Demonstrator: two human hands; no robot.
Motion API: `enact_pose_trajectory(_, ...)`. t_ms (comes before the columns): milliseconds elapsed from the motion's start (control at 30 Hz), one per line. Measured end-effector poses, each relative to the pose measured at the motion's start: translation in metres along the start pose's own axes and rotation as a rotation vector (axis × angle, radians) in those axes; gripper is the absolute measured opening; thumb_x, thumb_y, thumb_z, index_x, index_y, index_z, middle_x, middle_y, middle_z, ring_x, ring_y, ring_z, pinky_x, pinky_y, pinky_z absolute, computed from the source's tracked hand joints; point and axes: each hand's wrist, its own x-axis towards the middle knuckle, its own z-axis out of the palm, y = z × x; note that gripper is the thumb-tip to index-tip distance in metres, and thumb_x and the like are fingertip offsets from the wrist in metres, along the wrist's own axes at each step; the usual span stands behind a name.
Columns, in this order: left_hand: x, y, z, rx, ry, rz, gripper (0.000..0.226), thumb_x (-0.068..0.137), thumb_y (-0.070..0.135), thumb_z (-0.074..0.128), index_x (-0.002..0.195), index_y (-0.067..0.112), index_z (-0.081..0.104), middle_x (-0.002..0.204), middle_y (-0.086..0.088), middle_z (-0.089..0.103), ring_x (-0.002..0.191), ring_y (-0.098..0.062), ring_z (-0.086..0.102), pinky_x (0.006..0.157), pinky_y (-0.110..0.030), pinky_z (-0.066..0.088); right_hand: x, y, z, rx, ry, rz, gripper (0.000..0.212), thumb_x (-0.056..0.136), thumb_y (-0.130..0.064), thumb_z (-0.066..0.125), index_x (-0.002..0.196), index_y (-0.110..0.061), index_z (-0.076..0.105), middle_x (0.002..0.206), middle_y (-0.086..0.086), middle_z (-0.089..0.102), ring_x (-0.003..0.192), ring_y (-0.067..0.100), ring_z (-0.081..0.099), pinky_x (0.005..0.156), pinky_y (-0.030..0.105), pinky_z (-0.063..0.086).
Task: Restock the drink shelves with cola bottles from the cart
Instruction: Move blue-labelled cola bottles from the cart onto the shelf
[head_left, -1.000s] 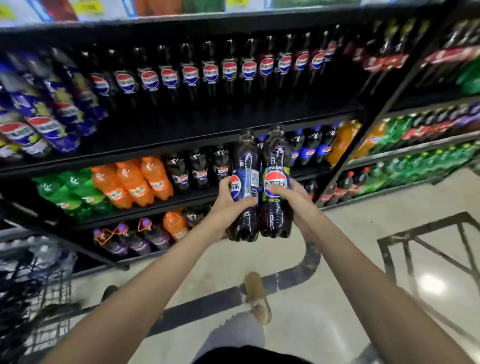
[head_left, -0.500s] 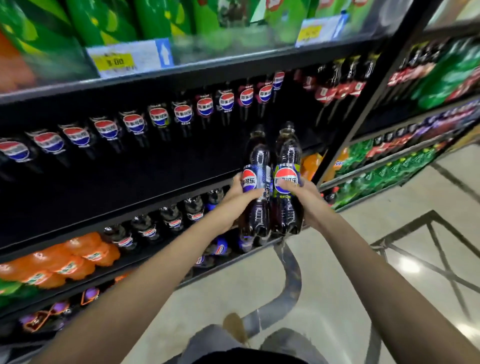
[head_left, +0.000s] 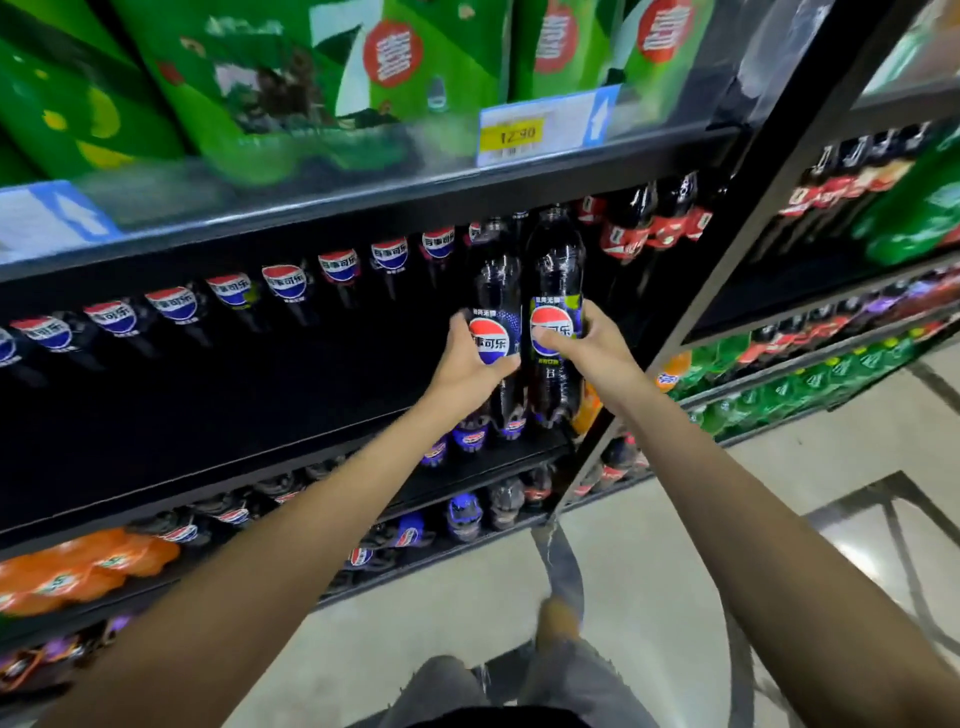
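Standing on a pale floor (head_left: 675, 525), the person shows grey trouser knees (head_left: 452, 686) at 6 o'clock, with both bare forearms stretched toward the middle of the view. The left grip (head_left: 467, 364) is clamped on a dark cola bottle (head_left: 496, 280). Its thumb lies under the round red, white and blue Pepsi label, which carries Chinese characters. The bottle stands upright and rises to 12 o'clock of the grip.

The right grip (head_left: 587, 348) is clamped on a second cola bottle (head_left: 556, 260), just beside the first at its 3 o'clock. Its thumb crosses a similar Pepsi roundel on a label with a yellow-green band. Whether the two bottles touch, I cannot tell. Their bases are near the front edge of the black shelf (head_left: 311, 460).

At the back of that shelf a row of Pepsi bottles (head_left: 285, 283) runs from 9 o'clock toward 12 o'clock, with red-labelled bottles (head_left: 649, 228) at 1 o'clock. Above them a yellow price tag (head_left: 511, 136) reads 12.90, beside a blue card (head_left: 600, 117) with a white up arrow. Green packs (head_left: 249, 78) stand over both.
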Motion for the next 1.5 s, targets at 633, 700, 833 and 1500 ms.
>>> enact_pose_trajectory(633, 0.057, -0.007, 0.035, 0.085, 0.278, 0.162, 0.078, 0.085, -0.004, 0.065, 0.141, -0.001, 0.011, 0.124, -0.002, 0.04, 0.114, -0.009, 0.045, 0.081, 0.005, 0.034, 0.103, 0.014, -0.015, -0.11, -0.184, -0.178, 0.058, 0.08, -0.012, 0.076, 0.129, -0.021, 0.047, 0.106, -0.017, 0.061, 0.098, -0.004, 0.059, 0.082, 0.013, 0.045)
enact_pose_trajectory(700, 0.056, -0.012, 0.037, 0.07, 0.273, 0.14, 0.078, 0.086, -0.002, 0.065, 0.143, 0.002, 0.011, 0.127, -0.001, 0.041, 0.114, -0.007, 0.046, 0.083, 0.004, 0.035, 0.107, 0.016, -0.016, -0.136, -0.2, -0.192, 0.062, 0.082, -0.012, 0.075, 0.134, -0.02, 0.043, 0.106, -0.019, 0.058, 0.094, -0.013, 0.057, 0.078, 0.006, 0.044)
enact_pose_trajectory(833, 0.051, -0.029, 0.045, 0.075, 0.252, 0.104, 0.079, 0.087, 0.001, 0.066, 0.146, 0.006, 0.012, 0.14, -0.006, 0.037, 0.126, -0.007, 0.039, 0.099, -0.003, 0.032, 0.104, 0.033, -0.011, -0.144, -0.2, -0.15, 0.079, 0.083, -0.013, 0.074, 0.143, -0.014, 0.025, 0.123, -0.007, 0.049, 0.104, -0.004, 0.052, 0.069, -0.004, 0.038)
enact_pose_trajectory(1500, 0.095, -0.072, 0.016, 0.072, 0.562, 0.146, 0.081, 0.092, 0.021, 0.064, 0.152, 0.015, 0.009, 0.153, 0.001, 0.02, 0.135, -0.004, 0.018, 0.103, -0.008, 0.015, 0.193, 0.051, 0.028, -0.074, 0.083, -0.224, 0.068, 0.092, -0.021, 0.064, 0.147, -0.01, 0.026, 0.14, 0.005, 0.043, 0.125, 0.015, 0.044, 0.099, 0.023, 0.038)
